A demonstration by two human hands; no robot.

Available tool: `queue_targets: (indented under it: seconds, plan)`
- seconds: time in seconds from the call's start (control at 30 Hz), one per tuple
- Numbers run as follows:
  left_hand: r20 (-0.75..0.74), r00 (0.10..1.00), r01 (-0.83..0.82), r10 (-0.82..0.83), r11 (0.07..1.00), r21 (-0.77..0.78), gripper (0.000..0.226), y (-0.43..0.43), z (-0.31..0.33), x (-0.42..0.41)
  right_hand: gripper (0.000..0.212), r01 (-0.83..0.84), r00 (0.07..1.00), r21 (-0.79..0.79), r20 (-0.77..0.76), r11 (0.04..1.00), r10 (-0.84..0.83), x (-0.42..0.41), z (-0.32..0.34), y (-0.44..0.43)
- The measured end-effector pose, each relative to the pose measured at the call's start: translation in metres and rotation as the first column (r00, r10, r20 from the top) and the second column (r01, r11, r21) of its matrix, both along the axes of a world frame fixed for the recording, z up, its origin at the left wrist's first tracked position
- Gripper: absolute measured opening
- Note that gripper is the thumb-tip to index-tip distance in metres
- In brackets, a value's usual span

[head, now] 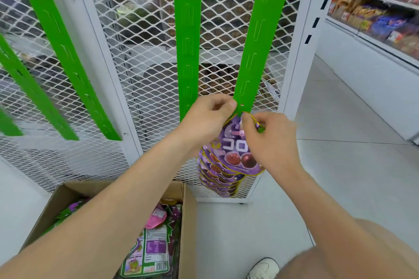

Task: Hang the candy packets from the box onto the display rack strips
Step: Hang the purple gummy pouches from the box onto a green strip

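A purple candy packet hangs at the lower part of the rightmost green display strip. My right hand pinches the packet's top edge against the strip. My left hand pinches the strip's left edge just above the packet. Below the top packet, several more purple packets hang in an overlapping column on the same strip. The cardboard box stands on the floor at lower left with more packets inside, partly hidden by my left forearm.
Other green strips hang bare on the white mesh rack. A store shelf with packaged snacks runs along the right. Pale floor tiles stretch between rack and shelf. A white shoe shows at the bottom.
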State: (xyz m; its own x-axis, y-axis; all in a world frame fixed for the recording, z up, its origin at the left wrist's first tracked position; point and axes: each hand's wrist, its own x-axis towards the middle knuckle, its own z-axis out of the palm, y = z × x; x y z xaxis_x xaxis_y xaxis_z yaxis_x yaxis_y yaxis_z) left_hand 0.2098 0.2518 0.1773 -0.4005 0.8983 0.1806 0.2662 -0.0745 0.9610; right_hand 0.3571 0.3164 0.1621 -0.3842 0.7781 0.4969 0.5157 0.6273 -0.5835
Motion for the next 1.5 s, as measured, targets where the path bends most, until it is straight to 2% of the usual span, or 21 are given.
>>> queue_targets:
  seconds: [0.07,0.1,0.17,0.2,0.27,0.3,0.37,0.47,0.53,0.6,0.67,0.73,0.83,0.93,1.03,1.07,1.17,1.27,1.37,1.4,1.5]
  plan:
    - [-0.151,0.988,-0.022,0.027,0.999,0.036,0.022,-0.002,-0.008,-0.006,0.051,0.005,0.999,-0.029,0.049,1.000,-0.003,0.001,-0.005,0.002]
    - [-0.256,0.965,-0.051,0.062,0.997,0.050,0.018,-0.005,-0.013,-0.010,0.042,0.017,0.999,-0.020,0.034,1.000,-0.017,0.002,-0.007,0.001]
    - [-0.476,0.862,-0.136,0.176,0.984,0.118,0.018,-0.019,-0.024,-0.014,0.015,0.064,0.998,0.105,-0.012,0.992,-0.063,0.003,-0.009,-0.007]
    - [-0.554,0.799,-0.174,0.233,0.972,0.158,0.021,-0.029,-0.032,-0.017,0.020,0.067,0.998,0.145,-0.023,0.987,-0.064,0.002,-0.010,-0.014]
    - [-0.656,0.702,-0.212,0.277,0.961,0.178,0.024,-0.053,-0.050,-0.027,0.022,-0.071,0.997,0.132,0.006,0.989,0.071,-0.004,-0.019,-0.029]
    - [-0.691,0.674,-0.218,0.259,0.965,0.149,0.021,-0.065,-0.066,-0.034,0.017,-0.193,0.979,0.079,0.075,0.978,0.187,-0.010,-0.026,-0.039]
    - [-0.724,0.672,-0.245,0.156,0.969,-0.018,0.012,-0.091,-0.101,-0.053,0.003,-0.420,0.851,-0.138,0.283,0.897,0.442,-0.022,-0.047,-0.060]
    - [-0.691,0.719,-0.269,-0.073,0.887,-0.374,0.006,-0.129,-0.156,-0.082,0.009,-0.570,0.552,-0.333,0.523,0.751,0.650,-0.040,-0.078,-0.087]
    - [-0.655,0.729,-0.290,-0.200,0.776,-0.560,0.010,-0.149,-0.194,-0.099,0.013,-0.610,0.403,-0.388,0.600,0.691,0.692,-0.047,-0.094,-0.097]
    - [-0.622,0.731,-0.321,-0.281,0.663,-0.676,0.013,-0.163,-0.231,-0.111,0.017,-0.622,0.279,-0.423,0.666,0.659,0.691,-0.054,-0.105,-0.101]
    - [-0.594,0.714,-0.324,-0.370,0.578,-0.749,0.018,-0.173,-0.263,-0.114,0.017,-0.612,0.207,-0.425,0.727,0.666,0.654,-0.058,-0.114,-0.101]
    - [-0.588,0.671,-0.341,-0.451,0.517,-0.785,0.032,-0.180,-0.287,-0.114,0.017,-0.609,0.188,-0.406,0.761,0.682,0.621,-0.060,-0.121,-0.097]
    - [-0.701,0.532,-0.421,-0.475,0.570,-0.706,0.035,-0.184,-0.309,-0.115,0.017,-0.618,0.156,-0.397,0.784,0.678,0.600,-0.065,-0.126,-0.095]
    - [-0.773,0.394,-0.427,-0.497,0.646,-0.633,0.024,-0.179,-0.317,-0.113,0.018,-0.624,0.122,-0.380,0.816,0.683,0.565,-0.070,-0.125,-0.098]
    - [-0.833,0.350,-0.361,-0.429,0.758,-0.543,0.018,-0.175,-0.313,-0.110,0.019,-0.603,0.116,-0.358,0.845,0.713,0.522,-0.071,-0.125,-0.098]
    - [-0.833,0.384,-0.312,-0.399,0.793,-0.523,0.018,-0.172,-0.305,-0.108,0.017,-0.592,0.131,-0.352,0.846,0.725,0.517,-0.072,-0.126,-0.097]
    - [-0.691,0.612,-0.109,-0.384,0.825,-0.555,0.022,-0.157,-0.262,-0.104,0.019,-0.584,0.249,-0.310,0.811,0.750,0.529,-0.074,-0.130,-0.091]
    - [-0.523,0.774,0.054,-0.358,0.859,-0.508,0.015,-0.142,-0.208,-0.098,0.032,-0.577,0.428,-0.328,0.658,0.747,0.620,-0.074,-0.129,-0.083]
    - [-0.320,0.918,0.102,-0.234,0.919,-0.380,0.009,-0.140,-0.162,-0.093,0.020,-0.578,0.479,-0.442,0.497,0.686,0.724,-0.069,-0.118,-0.076]
    - [-0.234,0.953,0.104,-0.194,0.931,-0.348,0.009,-0.141,-0.152,-0.090,0.014,-0.585,0.496,-0.456,0.453,0.671,0.740,-0.065,-0.114,-0.073]
    - [-0.072,0.991,0.088,-0.113,0.956,-0.281,0.020,-0.144,-0.127,-0.081,0.027,-0.589,0.564,-0.458,0.357,0.665,0.745,-0.053,-0.095,-0.066]
